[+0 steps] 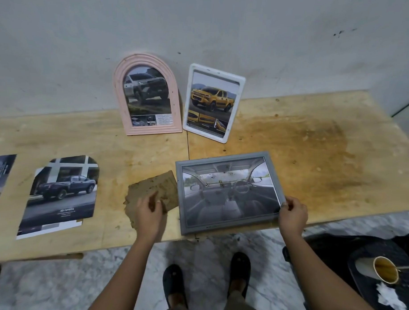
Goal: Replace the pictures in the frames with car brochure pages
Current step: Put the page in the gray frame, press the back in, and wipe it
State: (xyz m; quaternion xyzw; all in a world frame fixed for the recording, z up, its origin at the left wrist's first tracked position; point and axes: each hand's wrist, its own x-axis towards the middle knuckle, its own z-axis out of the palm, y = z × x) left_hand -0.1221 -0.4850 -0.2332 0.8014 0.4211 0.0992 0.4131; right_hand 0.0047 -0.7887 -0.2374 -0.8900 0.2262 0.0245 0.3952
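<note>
The pink arched frame (117,91) leans upright against the wall and holds a page showing a grey pickup. Just beside it the white rectangular frame (215,73) leans the same way, filled with a yellow pickup page. The grey frame (229,223) lies flat near the front edge of the wooden table (315,147), in front of you, with a car-interior page (227,195) inside it.

Your left hand (150,208) rests on the brown backing board (160,188) just left of the grey frame, fingers bent and gripping its near edge. Your right hand (293,216) pinches the grey frame's right edge between thumb and fingertips.

The backing board is rough, with ragged, crumbling edges. The pink frame has a ridged rim; the grey one has a plain, flat border. The tabletop is pale plywood with a dark orange stain on its right side. A loose pickup page (63,191), its top cut into an arch, lies flat to the left.
</note>
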